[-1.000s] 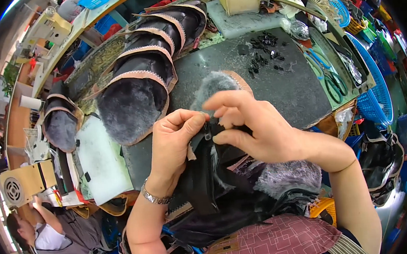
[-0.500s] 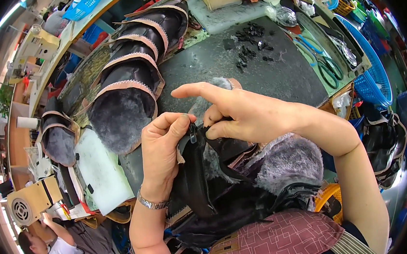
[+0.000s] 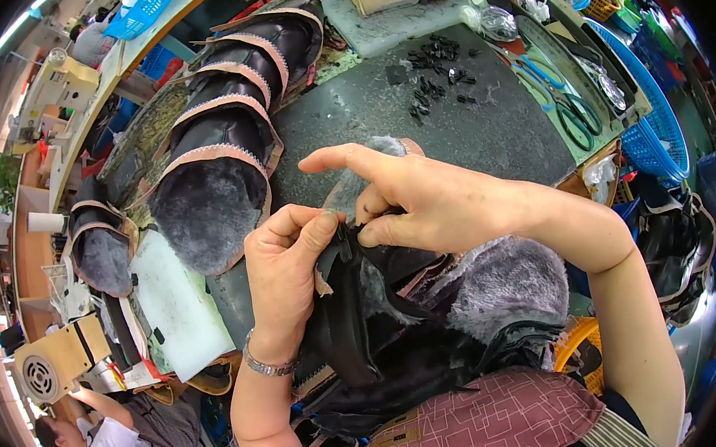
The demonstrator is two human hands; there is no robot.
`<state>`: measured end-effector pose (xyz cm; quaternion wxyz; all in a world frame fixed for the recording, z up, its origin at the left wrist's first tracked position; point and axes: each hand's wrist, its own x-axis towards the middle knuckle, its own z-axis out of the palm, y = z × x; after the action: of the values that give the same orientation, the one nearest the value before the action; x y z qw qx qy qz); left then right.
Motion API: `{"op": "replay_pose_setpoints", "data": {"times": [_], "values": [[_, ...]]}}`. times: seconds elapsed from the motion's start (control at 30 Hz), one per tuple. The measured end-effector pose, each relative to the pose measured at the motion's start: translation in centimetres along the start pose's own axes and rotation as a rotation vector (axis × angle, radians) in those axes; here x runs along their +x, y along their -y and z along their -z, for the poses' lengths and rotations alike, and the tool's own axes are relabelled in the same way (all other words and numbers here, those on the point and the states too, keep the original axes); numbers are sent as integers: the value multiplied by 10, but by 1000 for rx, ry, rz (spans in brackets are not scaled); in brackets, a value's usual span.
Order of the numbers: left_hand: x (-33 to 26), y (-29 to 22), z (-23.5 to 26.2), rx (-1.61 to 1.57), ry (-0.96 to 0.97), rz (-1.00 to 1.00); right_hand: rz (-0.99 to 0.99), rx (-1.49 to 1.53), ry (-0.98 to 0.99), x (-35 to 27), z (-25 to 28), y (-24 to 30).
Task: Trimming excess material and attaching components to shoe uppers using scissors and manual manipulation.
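A black leather boot upper [image 3: 342, 331] with grey fleece lining [image 3: 512, 282] lies in front of me, over the near edge of the work surface. My left hand [image 3: 283, 264] pinches the top end of its black zipper tape between thumb and forefinger. A small dark zipper slider [image 3: 344, 243] shows just below those fingertips. Close beside it, my right hand [image 3: 424, 202] grips the facing black edge of the upper between thumb and bent fingers, its forefinger stretched out to the left. The fingers partly hide the zipper ends.
Overlapping fleece-lined boot uppers [image 3: 224, 150] lie at the back left. Small black parts [image 3: 438, 67] are scattered on the dark board [image 3: 502, 117]. Scissors [image 3: 574, 115] and a blue basket [image 3: 662, 141] stand right. A person [image 3: 130, 439] works at the lower left.
My left fingertips have moved slightly closer to the right hand, and the slider sits a little more upright beneath them. The right hand keeps its hold; the whole view has shifted slightly.
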<state>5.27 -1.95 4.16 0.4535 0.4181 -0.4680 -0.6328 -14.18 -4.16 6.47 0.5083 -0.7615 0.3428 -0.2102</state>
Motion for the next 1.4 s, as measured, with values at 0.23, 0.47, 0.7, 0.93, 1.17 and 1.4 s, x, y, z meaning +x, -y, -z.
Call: {"op": "replay_pose_setpoints", "data": {"times": [0.23, 0.47, 0.7, 0.93, 1.17, 1.4], "values": [[-2, 0, -5, 121, -53, -44, 119, 51, -34, 1, 0, -5], [-5, 1, -6, 257, -79, -80, -30, 129, -9, 2, -1, -1], [2, 0, 3, 106, 20, 121, 360, -292, -387, -4, -33, -19], [5, 4, 0, 121, 120, 185, 559, -339, -532, 2, -40, -37], [1, 8, -6, 127, 102, 111, 105, 94, -87, -13, -6, -26], [2, 1, -5, 227, 100, 236, 228, -87, -328, -19, -23, -28]]}}
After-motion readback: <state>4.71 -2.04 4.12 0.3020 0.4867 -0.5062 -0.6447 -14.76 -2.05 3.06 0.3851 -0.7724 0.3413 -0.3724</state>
